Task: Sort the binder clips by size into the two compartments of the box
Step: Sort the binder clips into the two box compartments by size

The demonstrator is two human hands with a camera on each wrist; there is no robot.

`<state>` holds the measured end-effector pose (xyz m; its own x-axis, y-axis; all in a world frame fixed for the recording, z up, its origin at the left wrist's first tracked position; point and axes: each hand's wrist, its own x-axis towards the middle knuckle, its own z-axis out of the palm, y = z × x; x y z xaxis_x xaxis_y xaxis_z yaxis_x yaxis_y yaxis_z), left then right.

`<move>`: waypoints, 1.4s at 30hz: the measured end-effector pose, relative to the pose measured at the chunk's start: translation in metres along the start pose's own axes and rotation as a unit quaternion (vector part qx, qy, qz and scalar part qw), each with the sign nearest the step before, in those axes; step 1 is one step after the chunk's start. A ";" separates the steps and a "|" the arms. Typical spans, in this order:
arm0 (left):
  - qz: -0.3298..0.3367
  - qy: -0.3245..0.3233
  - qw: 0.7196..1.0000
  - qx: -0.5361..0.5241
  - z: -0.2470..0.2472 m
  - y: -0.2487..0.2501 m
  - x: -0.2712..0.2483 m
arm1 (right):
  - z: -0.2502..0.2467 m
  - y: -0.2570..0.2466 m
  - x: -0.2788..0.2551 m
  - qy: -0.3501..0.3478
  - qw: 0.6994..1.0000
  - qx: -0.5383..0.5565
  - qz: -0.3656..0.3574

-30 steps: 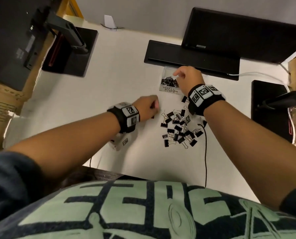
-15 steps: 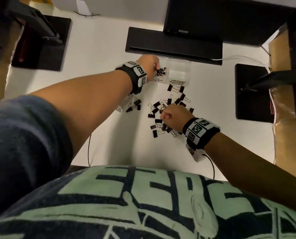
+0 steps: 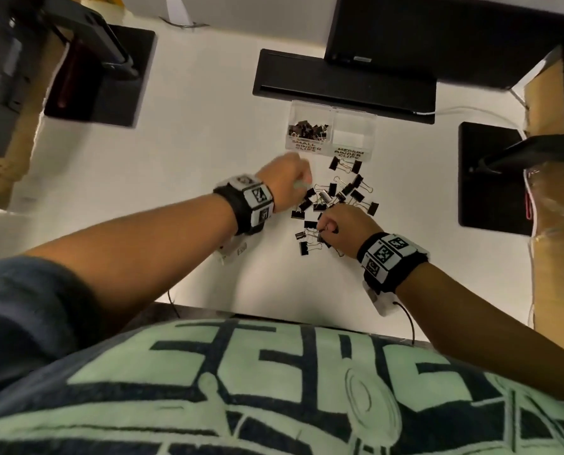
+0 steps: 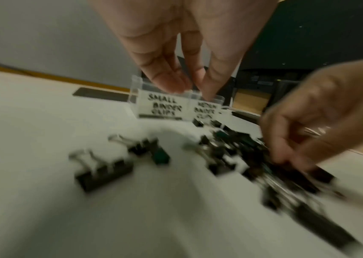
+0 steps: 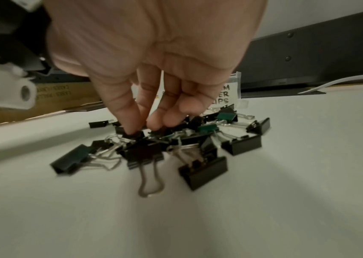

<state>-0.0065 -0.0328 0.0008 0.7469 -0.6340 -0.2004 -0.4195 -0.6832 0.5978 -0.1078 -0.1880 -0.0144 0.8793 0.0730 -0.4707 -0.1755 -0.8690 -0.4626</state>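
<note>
left hand (image 3: 288, 183) hovered over the pile's left edge, fingers straight, close together, holding nothing | right hand (image 5: 151, 73) pinched a small clip (image 5: 132, 134) in the pile of binder clips (image 3: 334, 205) | box (image 3: 331, 133) just beyond; small clips filled its left compartment; right one bare

Left wrist view smeared by motion: loose binder clips (image 4: 104, 170) mere dark streaks, sizes unreadable. Left hand (image 3: 285, 187) blurred in head view; fingertips (image 4: 171, 83) prob. empty, can't confirm. Right hand (image 5: 149, 69) covers pile's middle; pinched clip hidden under fingers. Box (image 5: 234, 90) label half-hidden, cut to "…IPS".
</note>
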 end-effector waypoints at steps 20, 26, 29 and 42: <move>0.045 -0.113 0.990 0.070 0.058 -0.012 -0.045 | 0.007 0.042 -0.022 0.133 0.983 0.067 0.109; 0.011 -0.101 0.993 0.068 0.061 -0.009 -0.042 | 0.022 0.039 -0.022 0.150 0.981 0.080 0.090; 0.003 -0.105 0.991 0.088 0.061 -0.016 -0.044 | 0.025 0.035 -0.019 0.135 0.985 0.078 0.080; -0.011 -0.045 0.999 0.017 0.048 -0.011 -0.055 | 0.012 0.058 -0.025 0.168 0.970 0.107 0.141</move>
<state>-0.0674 -0.0081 -0.0315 0.7075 -0.6479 -0.2822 -0.4223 -0.7078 0.5663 -0.1457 -0.2347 -0.0388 0.8708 -0.3482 -0.3471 -0.4872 -0.7067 -0.5131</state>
